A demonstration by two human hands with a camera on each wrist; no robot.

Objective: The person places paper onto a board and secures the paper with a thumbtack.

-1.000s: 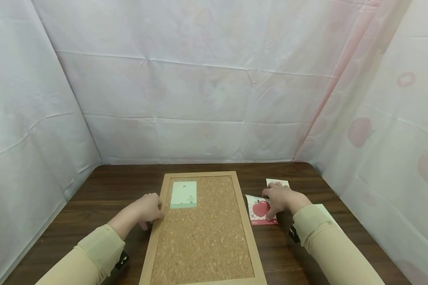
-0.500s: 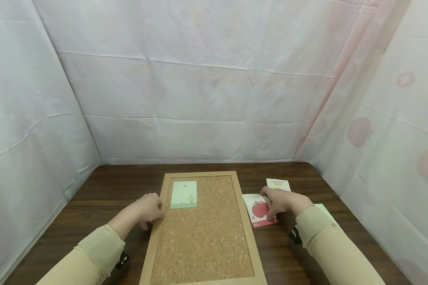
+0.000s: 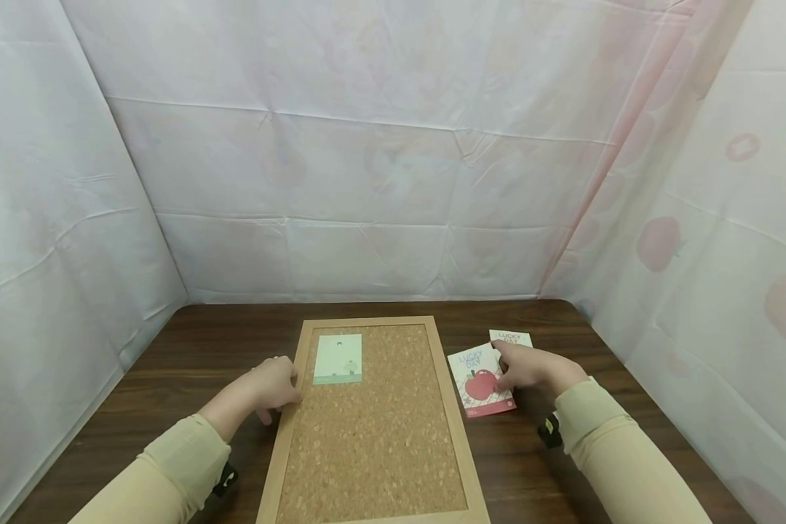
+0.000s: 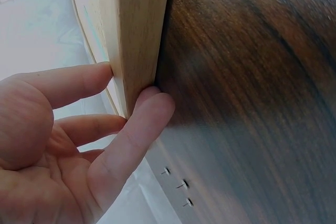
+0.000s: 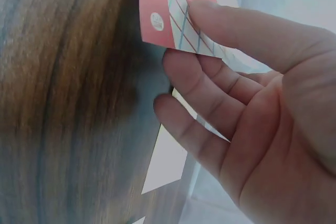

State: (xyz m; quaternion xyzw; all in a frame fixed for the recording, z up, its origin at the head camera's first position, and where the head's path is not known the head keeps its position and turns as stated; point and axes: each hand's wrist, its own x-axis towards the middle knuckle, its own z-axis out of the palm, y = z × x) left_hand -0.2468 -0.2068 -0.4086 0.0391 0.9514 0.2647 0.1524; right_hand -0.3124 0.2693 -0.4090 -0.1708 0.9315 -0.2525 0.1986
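Note:
A wood-framed corkboard lies lengthwise on the dark table, with a pale green card at its upper left. My left hand holds the board's left edge; in the left wrist view a fingertip rests on the frame's face and other fingers bear on its side. To the board's right, my right hand pinches the right edge of a white "LUCKY DAY" card with a red apple. The right wrist view shows the thumb on the face of this apple card and fingers behind it.
Partly covered by the right hand, another "LUCKY DAY" card lies farther back on the table. Three small pushpins are on the tabletop in the left wrist view. White printed cloth hangs around the table.
The right hand has shifted slightly right, and the apple card has turned, its title now showing. The green card by the right forearm is out of sight. My left hand stays put.

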